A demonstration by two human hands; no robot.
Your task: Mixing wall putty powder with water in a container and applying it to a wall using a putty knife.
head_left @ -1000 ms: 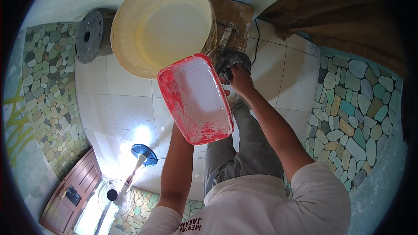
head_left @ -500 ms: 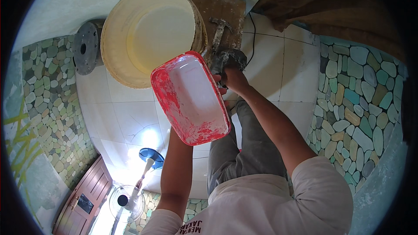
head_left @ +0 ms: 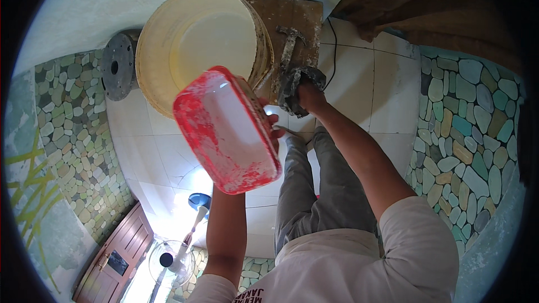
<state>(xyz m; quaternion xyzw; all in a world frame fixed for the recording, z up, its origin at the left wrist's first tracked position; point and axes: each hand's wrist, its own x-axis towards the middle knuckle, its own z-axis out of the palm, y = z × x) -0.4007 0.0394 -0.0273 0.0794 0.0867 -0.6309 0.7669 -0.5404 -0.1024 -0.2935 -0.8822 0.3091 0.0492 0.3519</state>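
My left hand (head_left: 272,119) is closed on a red plastic tub (head_left: 188,115), its fingertips showing along the tub's right side. White smears coat the tub's red rim and walls, and its inside is whitish. The tub is tilted and overlaps the near edge of a large cream bucket (head_left: 154,50) with pale contents. To the right, my right hand (head_left: 310,96) is closed on a dark grey, crumpled, cloth-like piece (head_left: 289,91); its fingers are mostly hidden in the folds. This piece is just below a dirty hammer (head_left: 288,47).
The hammer lies on a stained brown board (head_left: 309,14) beside the bucket. A dark round piece with holes (head_left: 115,66) stands left of it. A black cable (head_left: 335,42) runs over the tiles. A brown cloth (head_left: 432,0) hangs far right; a fan (head_left: 168,258) stands lower left.
The red tub has shifted left and slightly down in the picture, coming away from the dark piece. My right hand with that piece is a little farther right, and the gap between my hands has widened.
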